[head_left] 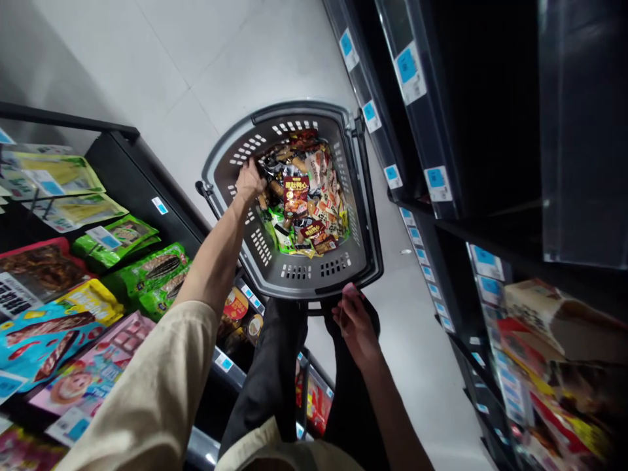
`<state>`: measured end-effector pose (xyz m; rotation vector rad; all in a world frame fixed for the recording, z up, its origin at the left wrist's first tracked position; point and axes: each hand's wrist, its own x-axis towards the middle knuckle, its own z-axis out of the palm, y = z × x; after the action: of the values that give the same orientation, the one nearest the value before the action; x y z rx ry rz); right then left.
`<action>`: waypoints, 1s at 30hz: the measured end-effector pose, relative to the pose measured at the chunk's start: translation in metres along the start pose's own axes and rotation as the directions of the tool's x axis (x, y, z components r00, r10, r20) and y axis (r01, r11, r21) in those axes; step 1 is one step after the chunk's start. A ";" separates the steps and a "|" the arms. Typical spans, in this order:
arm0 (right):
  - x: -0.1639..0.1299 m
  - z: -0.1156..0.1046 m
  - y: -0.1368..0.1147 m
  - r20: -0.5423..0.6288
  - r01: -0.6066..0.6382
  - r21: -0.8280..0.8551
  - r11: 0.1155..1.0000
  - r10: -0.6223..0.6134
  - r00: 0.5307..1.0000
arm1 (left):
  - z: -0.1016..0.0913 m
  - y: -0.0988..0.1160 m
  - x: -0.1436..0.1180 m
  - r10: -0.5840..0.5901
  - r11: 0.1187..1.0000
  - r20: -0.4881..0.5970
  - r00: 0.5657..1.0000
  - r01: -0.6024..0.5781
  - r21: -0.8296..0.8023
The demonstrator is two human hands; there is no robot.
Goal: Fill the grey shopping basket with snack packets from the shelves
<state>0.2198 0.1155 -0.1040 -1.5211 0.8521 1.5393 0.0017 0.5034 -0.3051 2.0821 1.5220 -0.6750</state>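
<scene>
A grey plastic shopping basket [255,255] stands on the floor in front of my legs, holding several small snack packets [307,203] in red, green and silver wrappers. My left hand [249,181] reaches down into the basket's left side, fingers closed on a dark silver packet [269,169] at the top of the pile. My right hand [354,320] hangs by the basket's near rim, fingers loosely curled, holding nothing.
On the left a black shelf [122,170] carries green, yellow and blue snack bags [147,268]. On the right tall dark shelving [441,196] bears blue price tags and boxed goods [559,320] lower down. Pale tiled floor [196,59] runs between them.
</scene>
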 end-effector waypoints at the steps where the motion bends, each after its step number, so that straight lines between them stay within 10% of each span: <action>1: -0.001 -0.001 0.000 0.002 0.008 0.010 1.000 -0.008 1.000 | 0.004 0.000 0.000 -0.061 0.997 -0.045 0.997 0.058 -0.059; 10: -0.015 0.014 0.017 0.012 0.002 -0.034 0.999 -0.002 1.000 | -0.026 0.019 -0.098 0.029 0.898 -0.220 0.975 -0.122 -0.422; 21: -0.020 0.003 0.052 -0.171 0.064 0.087 0.994 -0.048 0.984 | 0.001 0.148 -0.334 0.303 0.823 -0.187 0.934 -0.356 -0.443; 27: -0.081 -0.001 0.038 -0.226 0.167 0.076 0.983 -0.147 0.963 | -0.053 0.179 -0.434 0.652 0.556 -0.218 0.726 -0.653 -0.514; 30: -0.136 0.002 0.022 -0.260 0.259 0.018 0.966 -0.245 0.934 | -0.099 0.181 -0.472 0.590 0.572 -0.227 0.775 -0.600 -0.559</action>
<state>0.1943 0.0963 0.0296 -1.7415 0.7963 1.1428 0.0615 0.1732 0.0858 1.8781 0.7581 0.1035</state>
